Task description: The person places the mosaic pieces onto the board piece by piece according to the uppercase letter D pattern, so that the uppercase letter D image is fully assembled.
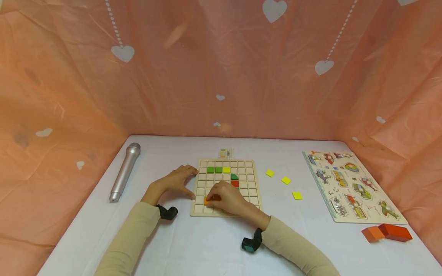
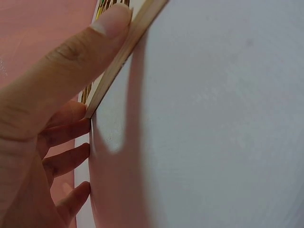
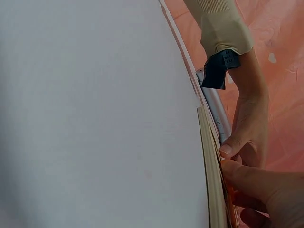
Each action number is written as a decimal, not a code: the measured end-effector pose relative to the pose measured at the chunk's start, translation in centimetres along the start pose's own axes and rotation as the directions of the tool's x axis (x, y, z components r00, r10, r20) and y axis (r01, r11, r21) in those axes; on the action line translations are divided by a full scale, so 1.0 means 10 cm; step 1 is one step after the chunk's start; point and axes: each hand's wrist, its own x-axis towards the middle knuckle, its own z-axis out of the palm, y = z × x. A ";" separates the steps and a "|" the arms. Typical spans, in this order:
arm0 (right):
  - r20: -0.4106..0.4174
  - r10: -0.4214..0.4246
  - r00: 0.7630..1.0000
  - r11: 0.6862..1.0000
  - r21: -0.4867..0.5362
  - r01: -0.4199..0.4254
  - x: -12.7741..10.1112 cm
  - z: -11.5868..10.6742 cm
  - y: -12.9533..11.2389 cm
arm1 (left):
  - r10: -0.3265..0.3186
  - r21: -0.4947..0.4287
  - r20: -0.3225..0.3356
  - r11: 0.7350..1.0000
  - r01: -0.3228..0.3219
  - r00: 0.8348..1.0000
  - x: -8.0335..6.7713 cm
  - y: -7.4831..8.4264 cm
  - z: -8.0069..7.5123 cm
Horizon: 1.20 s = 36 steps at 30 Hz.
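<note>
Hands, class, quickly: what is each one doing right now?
Left hand: open, fingers steadying the wooden grid board at its left edge.
Right hand: pinching a small orange square tile on the board.

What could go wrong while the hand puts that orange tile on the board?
The right hand pinches the orange tile near the grid board's lower left corner; it might land crooked across the grid lines. The left hand only steadies the board's edge, so the board may slide. The right hand could also nudge the red piece.
</note>
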 end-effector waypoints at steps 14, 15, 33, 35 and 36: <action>-0.036 -0.025 0.999 0.997 -0.077 0.022 0.01 0.01 0.03 | -0.012 -0.004 0.008 1.000 0.012 1.000 0.01 -0.01 0.01; -0.036 -0.024 0.999 0.998 -0.066 0.021 0.01 0.01 0.03 | -0.012 -0.004 0.007 1.000 0.012 1.000 0.01 -0.01 0.01; -0.088 0.096 0.991 0.989 0.119 -0.085 -0.09 -0.44 0.35 | 0.006 0.022 -0.010 1.000 -0.006 1.000 0.03 -0.02 0.03; -0.113 0.101 0.988 0.987 0.138 -0.085 -0.13 -0.52 0.44 | -0.006 0.017 -0.004 1.000 0.006 1.000 0.03 -0.01 0.03; -0.128 0.105 0.986 0.985 0.146 -0.086 -0.15 -0.56 0.48 | -0.008 0.016 -0.004 1.000 0.009 1.000 0.03 -0.01 0.03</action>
